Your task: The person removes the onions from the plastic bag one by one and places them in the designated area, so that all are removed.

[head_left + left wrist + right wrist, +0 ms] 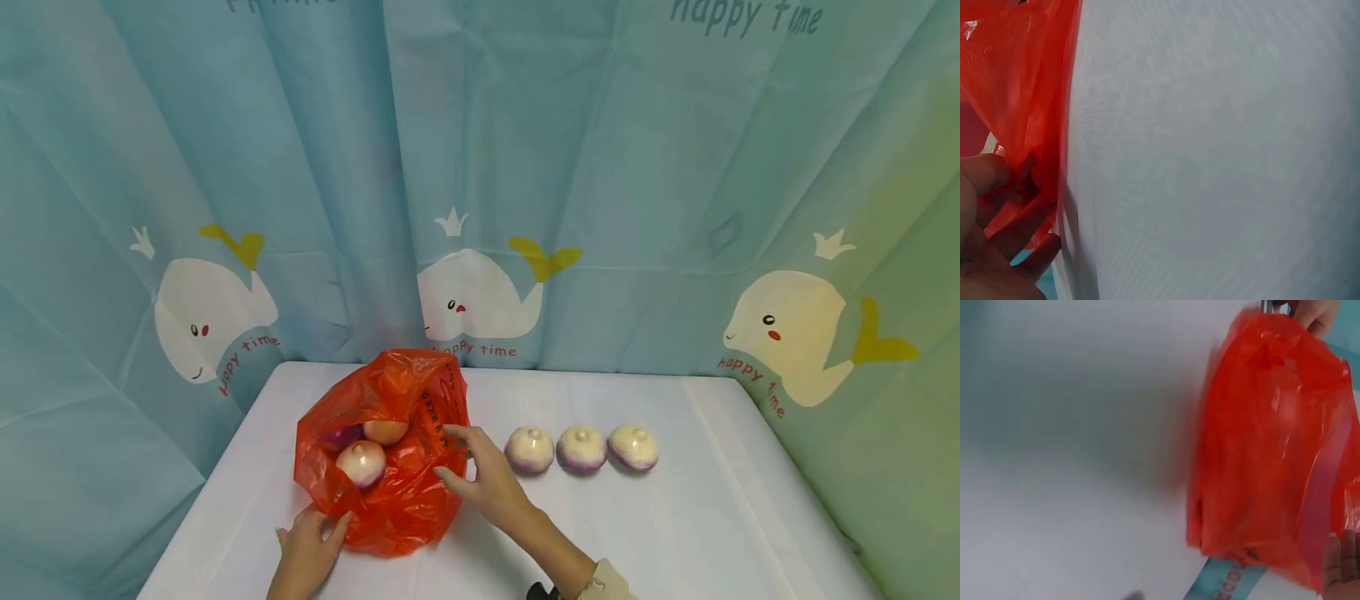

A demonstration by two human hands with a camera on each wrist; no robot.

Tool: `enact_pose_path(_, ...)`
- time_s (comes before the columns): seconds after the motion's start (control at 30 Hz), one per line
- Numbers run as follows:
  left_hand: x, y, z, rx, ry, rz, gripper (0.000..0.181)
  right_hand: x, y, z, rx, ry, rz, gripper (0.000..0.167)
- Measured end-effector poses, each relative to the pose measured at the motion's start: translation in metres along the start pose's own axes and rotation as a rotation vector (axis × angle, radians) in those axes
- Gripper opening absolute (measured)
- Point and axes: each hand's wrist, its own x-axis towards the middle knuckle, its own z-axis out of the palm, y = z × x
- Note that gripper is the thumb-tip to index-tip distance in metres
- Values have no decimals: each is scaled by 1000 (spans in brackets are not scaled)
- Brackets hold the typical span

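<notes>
A red plastic bag [405, 517] lies on the white table with its mouth spread. Inside are a white-and-purple onion [362, 463], a brownish onion [386, 431] and a purple one [341, 437], partly covered by plastic. My left hand [309, 542] pinches the bag's near left edge between thumb and fingers; in the left wrist view the red film [1016, 81] passes between them. At the bag's right side is my right hand [487, 483], thumb and fingers spread apart at the rim. The right wrist view has its straight fingers [1341, 556] against the bag.
Three white-and-purple onions, the left one [529, 450], the middle one [582, 448] and the right one [633, 447], stand in a row right of the bag. Behind the table [675, 533] hangs a blue curtain [637, 183] printed with whales.
</notes>
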Motion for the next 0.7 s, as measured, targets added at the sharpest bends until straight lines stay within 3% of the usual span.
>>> enact_pose_path(0.7, 1, 1, -3, 9, -19, 1, 41, 45, -18, 56, -281, -337, 172, 48)
